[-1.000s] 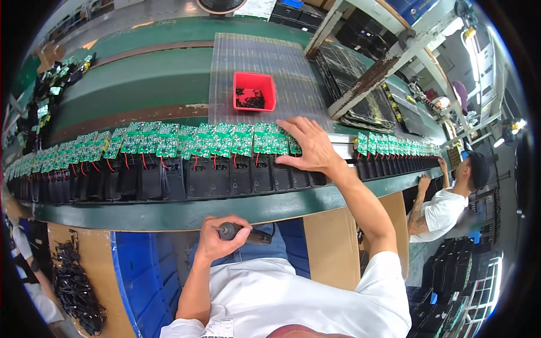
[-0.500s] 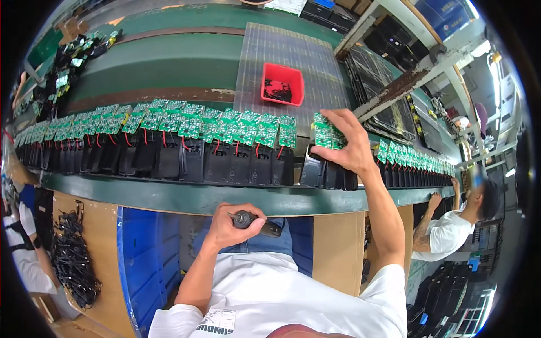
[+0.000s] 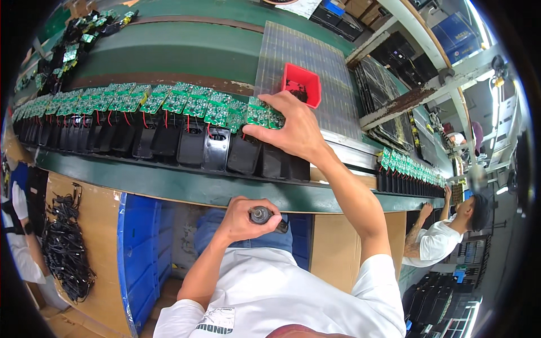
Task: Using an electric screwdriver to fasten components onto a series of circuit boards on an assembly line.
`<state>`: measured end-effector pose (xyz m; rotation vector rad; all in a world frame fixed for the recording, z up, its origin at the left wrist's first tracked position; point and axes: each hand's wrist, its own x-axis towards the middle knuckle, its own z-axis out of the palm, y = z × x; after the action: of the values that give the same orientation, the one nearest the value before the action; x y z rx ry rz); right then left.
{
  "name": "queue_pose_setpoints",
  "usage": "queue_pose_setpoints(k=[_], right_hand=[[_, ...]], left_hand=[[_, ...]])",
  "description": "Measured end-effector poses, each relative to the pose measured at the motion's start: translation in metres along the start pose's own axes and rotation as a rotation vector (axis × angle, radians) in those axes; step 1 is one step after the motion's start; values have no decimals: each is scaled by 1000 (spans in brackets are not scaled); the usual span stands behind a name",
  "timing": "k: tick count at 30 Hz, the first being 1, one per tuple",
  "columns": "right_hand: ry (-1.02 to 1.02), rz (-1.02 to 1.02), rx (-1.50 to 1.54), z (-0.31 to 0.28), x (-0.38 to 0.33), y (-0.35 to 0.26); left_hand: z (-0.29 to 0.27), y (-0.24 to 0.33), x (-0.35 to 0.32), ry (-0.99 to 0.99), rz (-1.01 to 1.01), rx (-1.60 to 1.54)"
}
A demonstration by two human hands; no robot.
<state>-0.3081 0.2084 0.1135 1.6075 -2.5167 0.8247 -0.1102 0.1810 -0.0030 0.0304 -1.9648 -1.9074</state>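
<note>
A green tabletop (image 3: 169, 183) carries a long row of black casings (image 3: 189, 149). A red bin (image 3: 298, 73) sits just beyond the right hand (image 3: 293, 124), whose thumb and fingers clasp green circuit boards (image 3: 257, 112) near the row's right end, the boards lying between them, partly covered. Nearer the body, the left hand (image 3: 239, 219) is wrapped around a dark cylindrical tool (image 3: 260, 214).

Looking down and forward from head height through a single wide fisheye lens, upright, close above the white shirt (image 3: 304, 287), facing across the near edge of the worktop (image 3: 169, 179), bent toward a dark rim
</note>
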Motion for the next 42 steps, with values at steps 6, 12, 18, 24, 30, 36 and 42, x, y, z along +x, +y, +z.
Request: queue_pose_setpoints(k=[6, 12, 18, 24, 30, 36, 42], right_hand=[[113, -107, -168, 18, 6, 2], [287, -214, -197, 31, 14, 9], [313, -46, 324, -9, -6, 40], [224, -149, 348, -44, -69, 51], [102, -475, -22, -47, -96, 35], [283, -525, -206, -26, -98, 51], [295, -526, -259, -21, -101, 45]], left_hand=[[-3, 1, -1, -19, 27, 3], [2, -4, 1, -58, -19, -4], [3, -1, 1, -93, -66, -3], [5, -3, 4, -107, -58, 48], [7, -3, 6, -73, -73, 48], [8, 5, 6, -70, -127, 52], [11, 0, 6, -71, -68, 79]])
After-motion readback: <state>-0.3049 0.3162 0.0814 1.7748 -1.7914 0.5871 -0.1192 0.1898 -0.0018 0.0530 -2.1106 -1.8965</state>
